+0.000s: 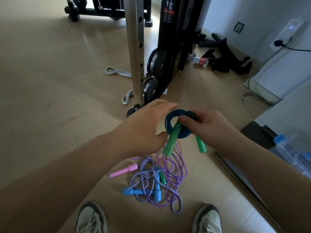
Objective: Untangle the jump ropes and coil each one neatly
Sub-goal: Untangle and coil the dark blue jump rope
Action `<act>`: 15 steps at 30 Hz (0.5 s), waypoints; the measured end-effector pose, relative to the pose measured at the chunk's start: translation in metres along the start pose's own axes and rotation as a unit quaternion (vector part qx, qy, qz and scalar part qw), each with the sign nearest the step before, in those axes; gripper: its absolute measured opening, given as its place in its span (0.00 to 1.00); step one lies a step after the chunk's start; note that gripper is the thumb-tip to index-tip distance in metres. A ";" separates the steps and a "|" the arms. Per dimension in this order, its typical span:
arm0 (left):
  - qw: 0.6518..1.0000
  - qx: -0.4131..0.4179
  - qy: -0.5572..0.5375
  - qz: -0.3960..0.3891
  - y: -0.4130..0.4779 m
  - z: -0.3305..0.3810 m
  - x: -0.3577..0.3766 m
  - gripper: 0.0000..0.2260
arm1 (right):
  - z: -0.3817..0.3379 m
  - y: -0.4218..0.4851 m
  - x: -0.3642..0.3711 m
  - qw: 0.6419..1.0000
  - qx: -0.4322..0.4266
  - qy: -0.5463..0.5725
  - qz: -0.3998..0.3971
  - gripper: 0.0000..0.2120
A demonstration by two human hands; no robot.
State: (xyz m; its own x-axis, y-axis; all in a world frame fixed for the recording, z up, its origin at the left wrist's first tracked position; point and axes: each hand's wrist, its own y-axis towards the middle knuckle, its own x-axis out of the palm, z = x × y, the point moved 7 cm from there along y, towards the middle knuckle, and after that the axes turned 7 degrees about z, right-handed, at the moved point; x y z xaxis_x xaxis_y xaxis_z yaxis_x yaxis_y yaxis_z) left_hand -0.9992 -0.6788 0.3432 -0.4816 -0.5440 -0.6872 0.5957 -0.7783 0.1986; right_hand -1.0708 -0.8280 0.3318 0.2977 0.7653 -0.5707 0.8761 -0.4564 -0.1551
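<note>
One rope looks done: the teal rope point(169, 122) is wound into a tight small ring, and the right hand point(208, 126) grips it at its top, fingers and thumb curled round the bunched turns, so that its two green handles point(171, 142) hang down from the ring. The left hand point(148, 126) is just beside the ring with fingers straight and relaxed, holding nothing; I cannot tell whether its fingertips touch the coil. Both hands are in the air above the floor point(50, 98), in front of the foot of a gym machine point(168, 47). The rest of the work lies below on the floor, between and just ahead of the person's shoes point(91, 217): a loose heap point(156, 180) in which a thin purple rope point(184, 170) and a blue-and-white braided rope point(146, 174) loop over and through each other. Two blue handles point(133, 192) lie at the heap's near side, a pink handle point(123, 170) sticks out to its left, and a smaller green handle point(162, 178) shows in the middle. How many ropes the heap holds is not certain, at least two. So I judge the task to be in its early part: one coil to set down, then the heap to be pulled apart and each rope wound.
</note>
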 end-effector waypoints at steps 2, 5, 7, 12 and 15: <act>1.000 0.006 0.001 0.024 0.000 0.001 -0.002 0.23 | 0.001 -0.001 -0.001 1.000 0.014 0.020 -0.001 0.09; 0.999 -0.008 0.021 0.044 -0.001 0.004 -0.002 0.18 | 0.001 -0.003 0.002 0.999 0.010 0.034 -0.039 0.08; 0.998 -0.027 0.005 0.063 0.001 0.003 -0.006 0.12 | 0.002 -0.005 0.004 0.996 0.000 0.049 -0.074 0.07; 0.982 -0.137 -0.109 0.069 0.006 -0.014 -0.006 0.11 | -0.003 -0.009 0.004 0.990 -0.074 -0.018 -0.120 0.04; 0.981 -0.149 -0.119 0.036 0.005 -0.014 0.002 0.17 | -0.006 -0.008 0.003 0.985 -0.100 -0.096 -0.099 0.05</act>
State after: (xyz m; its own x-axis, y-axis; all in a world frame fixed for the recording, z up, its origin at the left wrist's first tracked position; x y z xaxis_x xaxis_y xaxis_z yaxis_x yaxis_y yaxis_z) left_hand -0.9884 -0.6797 0.3332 -0.5459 -0.6797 -0.4899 0.7785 -0.6277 0.0034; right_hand -1.0741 -0.8189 0.3363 0.0527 0.7218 -0.6901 0.9729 -0.1928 -0.1273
